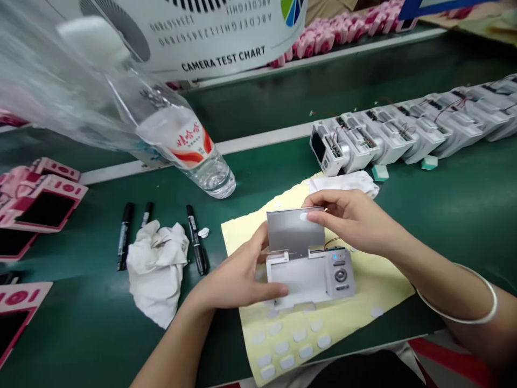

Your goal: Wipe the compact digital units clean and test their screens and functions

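A white digital camera (305,280) lies back up on a yellow sheet (375,280), its rear recess bare and a blue light lit beside its buttons. My left hand (238,275) grips its left side, the thumb over the recess edge. My right hand (351,218) pinches the top right corner of a silver-backed screen panel (294,231), which stands upright along the camera's upper edge. At my right thumb tip shows a small white oval. A thin wire runs beside the panel's lower right. Several white oval adhesive pads (299,336) dot the sheet's lower part.
Several opened white cameras (357,143) form a row at right, near small green-and-white blocks (380,172). A water bottle (189,140), marker pens (196,240) and a crumpled white cloth (159,269) are left of the sheet. Pink cameras (48,205) sit far left; a test chart (218,32) stands behind.
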`<state>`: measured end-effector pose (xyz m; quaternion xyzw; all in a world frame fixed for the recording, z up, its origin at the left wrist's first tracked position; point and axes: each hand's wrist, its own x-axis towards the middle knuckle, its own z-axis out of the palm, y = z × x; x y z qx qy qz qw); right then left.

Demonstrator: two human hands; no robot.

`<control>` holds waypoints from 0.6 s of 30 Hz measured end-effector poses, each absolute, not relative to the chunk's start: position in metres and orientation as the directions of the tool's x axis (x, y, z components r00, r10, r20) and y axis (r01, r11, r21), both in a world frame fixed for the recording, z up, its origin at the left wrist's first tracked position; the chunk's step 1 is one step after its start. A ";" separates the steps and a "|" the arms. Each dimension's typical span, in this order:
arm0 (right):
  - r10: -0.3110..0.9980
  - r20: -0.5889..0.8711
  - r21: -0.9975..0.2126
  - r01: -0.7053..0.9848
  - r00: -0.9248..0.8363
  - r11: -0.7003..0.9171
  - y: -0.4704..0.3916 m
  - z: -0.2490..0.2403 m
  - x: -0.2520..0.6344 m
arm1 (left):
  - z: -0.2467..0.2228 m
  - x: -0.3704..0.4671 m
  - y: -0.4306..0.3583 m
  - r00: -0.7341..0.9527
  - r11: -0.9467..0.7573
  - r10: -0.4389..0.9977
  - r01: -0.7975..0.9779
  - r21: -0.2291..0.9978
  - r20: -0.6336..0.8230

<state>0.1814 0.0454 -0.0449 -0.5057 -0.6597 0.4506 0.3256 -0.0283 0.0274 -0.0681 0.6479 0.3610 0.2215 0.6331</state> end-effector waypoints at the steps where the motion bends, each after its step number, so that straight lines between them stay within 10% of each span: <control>1: 0.962 -0.020 -0.921 0.379 -0.274 0.089 0.046 -0.046 0.182 | -0.068 -0.031 0.030 0.683 0.112 0.701 0.182 0.977 -0.207; 10: 0.959 0.202 -0.825 0.493 -0.199 0.276 0.038 -0.048 0.183 | -0.087 -0.035 0.045 0.664 0.401 0.698 -0.054 0.915 -0.267; 18: 0.701 0.661 -0.405 0.659 -0.268 0.634 -0.016 -0.061 0.176 | -0.088 -0.032 0.041 0.544 0.464 0.756 -0.055 0.884 -0.364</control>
